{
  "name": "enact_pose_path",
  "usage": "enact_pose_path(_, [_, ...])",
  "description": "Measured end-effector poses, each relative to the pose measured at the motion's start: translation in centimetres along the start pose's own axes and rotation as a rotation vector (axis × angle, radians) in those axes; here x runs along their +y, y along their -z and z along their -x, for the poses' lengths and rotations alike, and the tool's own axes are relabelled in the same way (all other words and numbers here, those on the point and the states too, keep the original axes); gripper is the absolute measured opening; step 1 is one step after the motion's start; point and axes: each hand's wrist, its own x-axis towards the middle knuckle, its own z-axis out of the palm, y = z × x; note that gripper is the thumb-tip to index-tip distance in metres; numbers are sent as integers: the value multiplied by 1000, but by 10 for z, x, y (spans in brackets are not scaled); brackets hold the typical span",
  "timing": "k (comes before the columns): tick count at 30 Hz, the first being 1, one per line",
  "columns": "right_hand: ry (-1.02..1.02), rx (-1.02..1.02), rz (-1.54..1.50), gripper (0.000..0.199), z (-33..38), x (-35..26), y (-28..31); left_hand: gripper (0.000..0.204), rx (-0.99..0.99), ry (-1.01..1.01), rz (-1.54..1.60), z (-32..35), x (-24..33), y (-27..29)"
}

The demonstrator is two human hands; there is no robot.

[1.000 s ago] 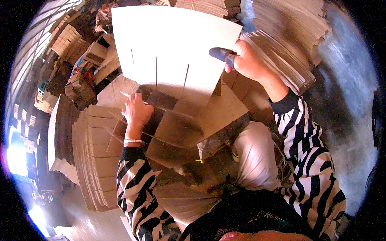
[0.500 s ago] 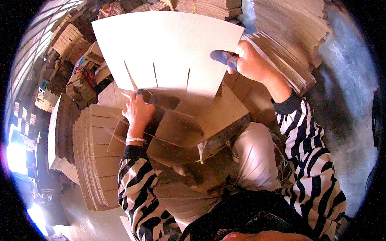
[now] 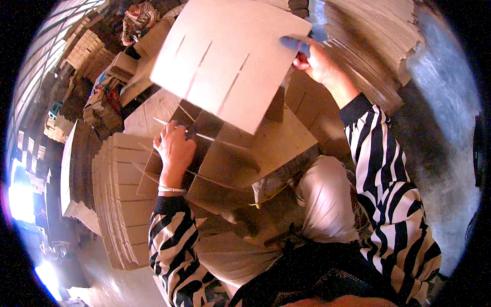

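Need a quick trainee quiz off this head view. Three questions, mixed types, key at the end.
1. Multiple choice: what holds the raised cardboard sheet?
A) Left hand only
B) Right hand only
C) Both hands

2. True or false: the raised cardboard sheet is one uncut piece, with no slits.

3. Short answer: what is the left hand at?

Key:
1. B. It grips the sheet near its upper right corner.
2. False. Dark and pale slits show across its face.
3. The interlocked cardboard pieces in front of the person, at their left side.
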Motion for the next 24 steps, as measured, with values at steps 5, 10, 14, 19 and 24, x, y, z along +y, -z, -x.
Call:
enact_pose_path(5, [-120, 17, -27, 21, -16, 68, 23, 36, 53, -60, 96, -5, -4, 5])
enact_pose_path(10, [-81, -29, 346, 26, -17, 78, 2, 37, 19, -113, 172, -4, -15, -5])
enact_pose_path(14, [-40, -14, 417, 23, -6, 37, 15, 35, -2, -194, 241, -1, -19, -15])
enact_pose_path(19, [99, -77, 650, 26, -1, -14, 7, 34, 52, -212, 166, 7, -15, 0])
enact_pose_path(24, [121, -193, 717, 27, -3, -47, -54, 29, 119, -333, 71, 17, 1, 6])
